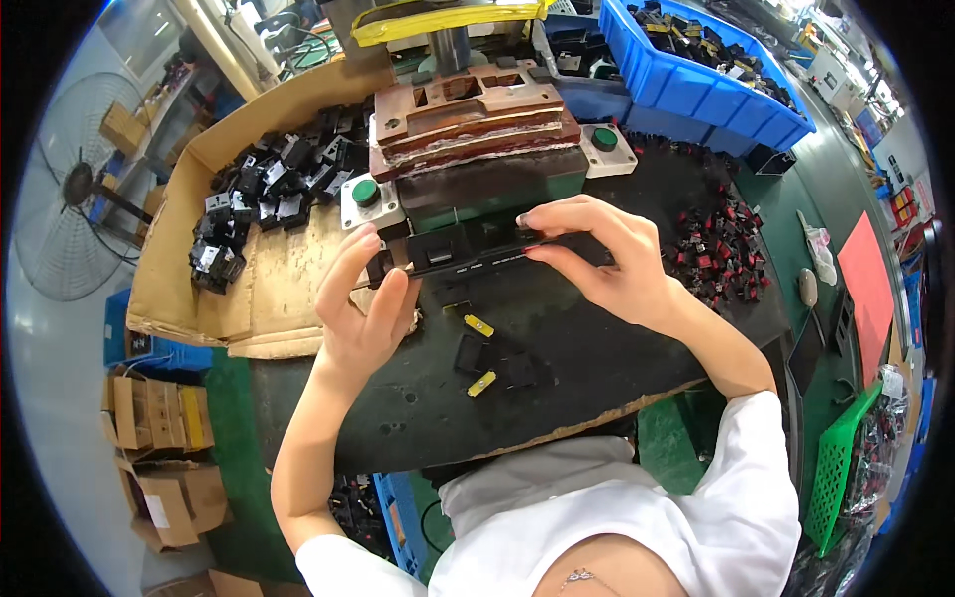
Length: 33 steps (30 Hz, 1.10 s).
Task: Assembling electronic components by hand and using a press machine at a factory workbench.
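Note:
A long black plastic panel (468,255) with a rectangular window spans the space between my hands, in front of the press fixture. My left hand (360,313) grips its left end between thumb and fingers. The right end is pinched by my right hand (612,261), thumb below and fingers above. Just nearer to me on the dark table lie two small yellow parts (479,325) and several black pieces (471,353). Behind the panel rises a brown layered press fixture (473,124) on a dark base.
Green push buttons (365,192) flank the fixture. At left, a cardboard box (189,308) holds many black parts. A pile of small red-and-black parts (721,249) lies at right. Beyond stands a blue crate (711,99). A green basket (831,478) is at far right.

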Available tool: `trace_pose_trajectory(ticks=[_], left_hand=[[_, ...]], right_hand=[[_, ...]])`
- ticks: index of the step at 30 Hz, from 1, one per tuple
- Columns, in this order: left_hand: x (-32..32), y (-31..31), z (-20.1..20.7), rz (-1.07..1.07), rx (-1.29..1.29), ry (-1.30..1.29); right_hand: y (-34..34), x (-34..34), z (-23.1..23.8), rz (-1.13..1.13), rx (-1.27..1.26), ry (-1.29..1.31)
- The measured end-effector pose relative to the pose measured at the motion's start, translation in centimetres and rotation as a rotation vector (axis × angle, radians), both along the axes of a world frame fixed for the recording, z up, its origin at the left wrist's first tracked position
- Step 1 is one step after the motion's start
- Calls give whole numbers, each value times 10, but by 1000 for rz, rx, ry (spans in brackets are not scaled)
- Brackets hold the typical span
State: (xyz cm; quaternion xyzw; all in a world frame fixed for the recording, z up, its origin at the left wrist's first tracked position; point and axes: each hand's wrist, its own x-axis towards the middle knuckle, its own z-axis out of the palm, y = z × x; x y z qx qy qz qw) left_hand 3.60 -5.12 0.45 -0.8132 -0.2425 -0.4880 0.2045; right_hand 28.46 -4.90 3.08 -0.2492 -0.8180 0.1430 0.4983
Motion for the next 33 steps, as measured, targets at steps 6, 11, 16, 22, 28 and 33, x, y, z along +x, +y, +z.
trace_pose_trajectory(ticks=[6,11,16,22,28,33], left_hand=[[-5,-2,1,-4,6,44],[-1,0,13,12,-210,-90],[6,-9,22,-191,-933,-367],[8,-11,30,-226,-1251,-560],[6,-12,31,-251,-1333,-627],[5,-7,31,-551,-1544,-1066]], right_hand=[[2,0,-4,42,-31,12],[-1,1,-2,11,-467,113],[20,12,-7,336,-1429,607],[23,14,-13,430,-1794,733],[26,16,-12,512,-1864,769],[25,20,-6,399,-1478,486]])
